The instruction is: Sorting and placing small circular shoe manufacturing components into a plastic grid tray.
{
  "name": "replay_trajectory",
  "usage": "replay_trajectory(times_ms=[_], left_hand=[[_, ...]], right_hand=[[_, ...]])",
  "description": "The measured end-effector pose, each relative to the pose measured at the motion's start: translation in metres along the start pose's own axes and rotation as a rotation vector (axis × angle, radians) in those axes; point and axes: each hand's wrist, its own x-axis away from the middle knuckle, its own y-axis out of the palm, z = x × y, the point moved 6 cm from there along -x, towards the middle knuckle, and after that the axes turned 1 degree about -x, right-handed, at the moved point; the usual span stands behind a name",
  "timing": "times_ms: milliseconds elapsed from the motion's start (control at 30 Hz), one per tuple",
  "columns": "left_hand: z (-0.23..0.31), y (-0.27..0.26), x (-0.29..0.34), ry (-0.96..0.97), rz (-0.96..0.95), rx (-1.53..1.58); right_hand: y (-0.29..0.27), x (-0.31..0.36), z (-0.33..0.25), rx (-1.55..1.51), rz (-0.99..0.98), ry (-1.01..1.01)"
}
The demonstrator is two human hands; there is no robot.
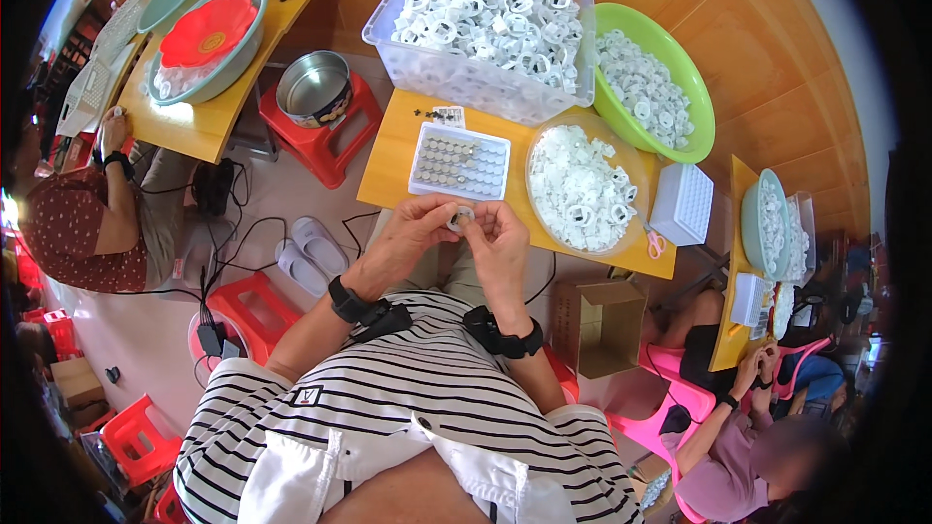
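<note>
Both of my hands meet over the near edge of the yellow table [383, 170], fingers bent together in a pinch. Between them is a small round white plastic piece [460, 220] with a grey centre. My left hand [417, 231] grips its left side, and my right hand [502, 245] presses on it from the right with thumb and fingertips. Just beyond lies a white pocketed tray [493, 171], partly filled with flat grey button-like discs [445, 160]. To its right, a shallow clear bowl [537, 225] holds a heap of small white plastic parts [581, 180].
A clear bin [476, 83] and a green basin [701, 102], both full of white parts, stand behind. Pink-handled scissors [655, 243] and stacked white trays [684, 204] sit right. A cardboard box [597, 330] is below. Other people work at both sides. Cables [228, 252] cross the floor.
</note>
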Motion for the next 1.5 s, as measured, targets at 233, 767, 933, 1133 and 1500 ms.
replay_trajectory(times_ms=[233, 767, 933, 1133, 1500], left_hand=[[0.006, 0.001, 0.003, -0.008, 0.023, -0.033], [0.005, 0.003, -0.001, -0.015, -0.014, -0.037], [0.017, -0.003, -0.004, -0.001, 0.008, 0.030], [0.031, -0.036, -0.001, 0.074, 0.047, 0.096], [0.065, -0.076, 0.008, 0.200, 0.217, 0.175]], right_hand=[[0.006, 0.001, 0.003, -0.175, 0.020, 0.032], [0.003, -0.002, 0.004, -0.189, 0.003, 0.061], [-0.028, -0.021, -0.016, 0.054, 0.126, -0.094], [-0.087, -0.061, -0.013, 0.646, 0.204, -0.325], [-0.098, -0.073, 0.007, 0.637, 0.162, -0.224]])
